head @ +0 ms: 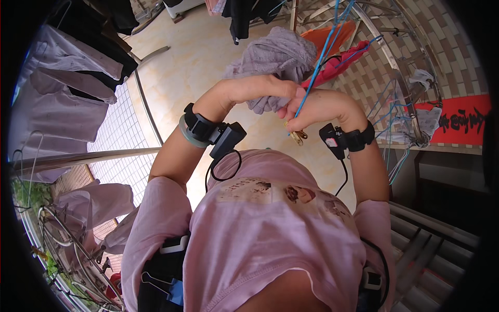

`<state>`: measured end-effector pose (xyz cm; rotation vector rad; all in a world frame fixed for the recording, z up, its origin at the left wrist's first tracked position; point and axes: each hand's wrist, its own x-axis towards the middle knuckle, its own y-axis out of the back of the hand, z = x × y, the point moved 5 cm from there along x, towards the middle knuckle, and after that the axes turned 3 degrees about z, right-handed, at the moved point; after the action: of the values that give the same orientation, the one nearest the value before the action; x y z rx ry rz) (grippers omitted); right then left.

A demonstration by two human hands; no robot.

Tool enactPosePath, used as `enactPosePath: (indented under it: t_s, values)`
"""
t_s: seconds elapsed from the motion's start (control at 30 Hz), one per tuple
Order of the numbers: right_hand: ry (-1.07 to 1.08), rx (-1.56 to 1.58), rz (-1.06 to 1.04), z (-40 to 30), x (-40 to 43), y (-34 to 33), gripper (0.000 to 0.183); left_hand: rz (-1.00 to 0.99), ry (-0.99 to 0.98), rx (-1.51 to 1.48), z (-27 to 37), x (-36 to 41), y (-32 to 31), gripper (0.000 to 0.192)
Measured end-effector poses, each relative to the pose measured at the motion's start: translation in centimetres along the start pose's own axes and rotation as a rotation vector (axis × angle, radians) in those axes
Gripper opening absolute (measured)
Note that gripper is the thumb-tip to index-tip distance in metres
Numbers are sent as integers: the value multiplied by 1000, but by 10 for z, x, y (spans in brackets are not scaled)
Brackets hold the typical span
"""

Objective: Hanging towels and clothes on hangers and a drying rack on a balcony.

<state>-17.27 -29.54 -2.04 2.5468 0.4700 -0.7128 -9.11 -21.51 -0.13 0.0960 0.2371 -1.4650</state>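
My left hand (278, 87) reaches in from the left, its thumb and fingers closed on a bunched grey towel-like cloth (278, 54). My right hand (317, 107) meets it from the right, its fingers around the lower part of a blue wire or cord (319, 64). Gold-coloured metal clips (298, 137) hang just below the right fingers. A red cloth (343, 64) and an orange cloth (331, 37) are behind the hands, close to the blue strands. The fingertips partly hide each other, so their exact grip is unclear.
Light garments (74, 109) hang at the left by a metal pole (97, 156). Dark clothes (237, 17) hang at the top. A metal rack (390, 66) with blue wire hangers stands at the right against a tiled wall, near a red banner (464, 119) bearing writing.
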Motion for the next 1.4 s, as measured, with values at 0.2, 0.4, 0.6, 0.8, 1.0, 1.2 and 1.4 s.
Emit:
enactPosePath:
  t_s: [0.2,0.4,0.6,0.8,1.0,1.2,1.4]
  values:
    - [-155,-275,-92,-2,14,1,29,344,-206,-18,-4,33,0,29]
    - [81,-26,577,-6,-21,0,34,591,-362,-327,9,25,38,33]
    - [137,-240,932,-1,-25,-12,36,735,-585,-343,12,22,50,25]
    - [401,-542,1222,-7,-39,-17,39,723,-458,-456,26,13,47,27]
    - [418,-475,1140,-7,-38,-23,43,723,-476,-494,25,9,54,27]
    - [418,-402,1143,-2,-39,-24,48,740,-490,-500,23,5,57,28]
    - [458,-419,1172,-3,-41,-27,46,697,-485,-554,18,4,55,27]
